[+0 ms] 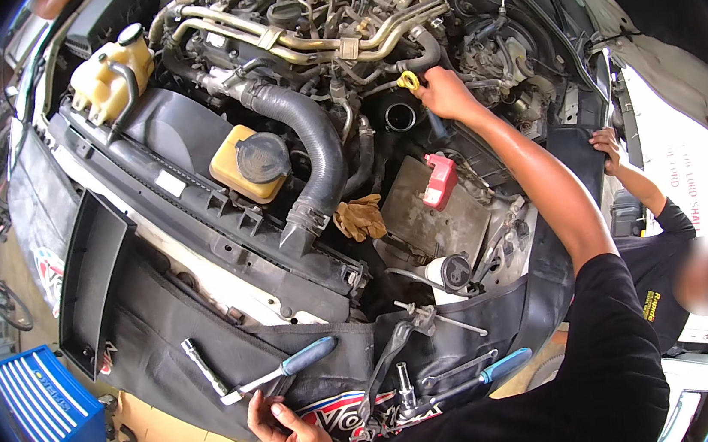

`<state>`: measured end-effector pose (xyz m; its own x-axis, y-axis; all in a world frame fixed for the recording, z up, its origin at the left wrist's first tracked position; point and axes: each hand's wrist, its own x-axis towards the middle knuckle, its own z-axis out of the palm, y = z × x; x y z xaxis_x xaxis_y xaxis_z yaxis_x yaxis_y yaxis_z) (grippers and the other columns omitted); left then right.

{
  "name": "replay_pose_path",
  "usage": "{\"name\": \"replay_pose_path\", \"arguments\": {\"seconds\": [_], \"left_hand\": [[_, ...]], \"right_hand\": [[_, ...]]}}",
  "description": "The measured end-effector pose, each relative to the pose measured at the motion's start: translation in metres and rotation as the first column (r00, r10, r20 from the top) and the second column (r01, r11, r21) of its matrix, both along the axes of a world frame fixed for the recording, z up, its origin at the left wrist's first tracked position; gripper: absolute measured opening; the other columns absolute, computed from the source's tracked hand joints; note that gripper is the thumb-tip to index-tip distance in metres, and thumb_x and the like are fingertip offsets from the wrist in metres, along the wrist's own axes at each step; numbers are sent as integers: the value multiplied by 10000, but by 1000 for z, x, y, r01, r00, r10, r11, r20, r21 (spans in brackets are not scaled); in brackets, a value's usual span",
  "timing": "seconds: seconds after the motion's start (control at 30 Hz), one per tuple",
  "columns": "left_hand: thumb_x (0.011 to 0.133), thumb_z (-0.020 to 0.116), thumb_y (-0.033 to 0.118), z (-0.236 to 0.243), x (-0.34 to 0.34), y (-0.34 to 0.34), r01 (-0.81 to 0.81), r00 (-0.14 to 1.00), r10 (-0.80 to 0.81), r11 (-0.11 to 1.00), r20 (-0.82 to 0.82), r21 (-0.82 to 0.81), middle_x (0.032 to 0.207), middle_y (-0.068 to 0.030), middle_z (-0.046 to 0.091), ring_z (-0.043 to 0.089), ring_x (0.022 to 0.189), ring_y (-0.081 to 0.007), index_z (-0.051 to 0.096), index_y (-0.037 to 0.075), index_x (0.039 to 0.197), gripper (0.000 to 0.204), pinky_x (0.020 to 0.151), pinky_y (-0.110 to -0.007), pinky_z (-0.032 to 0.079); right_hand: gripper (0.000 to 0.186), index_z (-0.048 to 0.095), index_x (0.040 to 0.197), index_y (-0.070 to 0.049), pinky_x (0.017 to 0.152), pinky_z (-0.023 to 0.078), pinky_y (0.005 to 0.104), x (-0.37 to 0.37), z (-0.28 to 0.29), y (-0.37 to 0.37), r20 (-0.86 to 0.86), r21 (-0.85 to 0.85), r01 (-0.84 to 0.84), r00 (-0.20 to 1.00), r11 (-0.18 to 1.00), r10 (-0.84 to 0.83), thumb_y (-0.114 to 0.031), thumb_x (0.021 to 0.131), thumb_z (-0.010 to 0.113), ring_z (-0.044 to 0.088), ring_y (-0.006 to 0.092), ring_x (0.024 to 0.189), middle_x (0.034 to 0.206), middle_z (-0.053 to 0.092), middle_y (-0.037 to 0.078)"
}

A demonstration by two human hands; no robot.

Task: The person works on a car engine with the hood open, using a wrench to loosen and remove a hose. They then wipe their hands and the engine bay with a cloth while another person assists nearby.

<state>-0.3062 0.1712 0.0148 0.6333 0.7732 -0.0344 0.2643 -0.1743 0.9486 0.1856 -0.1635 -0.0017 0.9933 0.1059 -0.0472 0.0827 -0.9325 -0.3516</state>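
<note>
My right hand (446, 93) is closed at a yellow ring handle (409, 80) in the engine bay, just above a round dark opening with a metal rim (400, 118). My left hand (285, 427) rests low on the black fender cover (167, 327), fingers loosely curled and apart beside a ratchet with a blue handle (303, 356). A socket extension (201, 366) lies by the ratchet. To the right lie a wrench (456, 370), an upright socket (405, 388) and another blue-handled tool (505, 365).
A co-worker (662, 275) at the right grips the car's edge. A yellow reservoir (239, 155), red terminal cover (437, 178), crumpled brown cloth (358, 219) and black tray (93, 283) are around the bay. A blue tool chest (47, 417) stands lower left, near cardboard.
</note>
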Motion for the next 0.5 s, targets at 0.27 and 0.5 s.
{"name": "replay_pose_path", "arguments": {"seconds": [0.27, 0.5], "left_hand": [[1044, 515, 96, -5, -2, 3, -4, 999, 5, 1000, -36, 24, 988, -52, 571, 514, 902, -122, 562, -26, 1309, 296, 822, -251, 413], [1050, 514, 121, -2, 0, -1, -40, 998, 40, 999, -56, 10, 1028, -66, 559, 497, 924, -143, 553, -21, 1307, 296, 845, -267, 409]], "right_hand": [[224, 706, 965, 33, 563, 470, 360, 12, 7, 6, -259, 308, 91, 966, 947, -9, -185, 921, 681, 630, 191, 629, 764, 683, 139], [239, 720, 1052, 12, 488, 381, 234, -1, 17, 16, -475, 553, 343, 879, 760, -52, -208, 971, 673, 513, 67, 627, 809, 671, 42]]}}
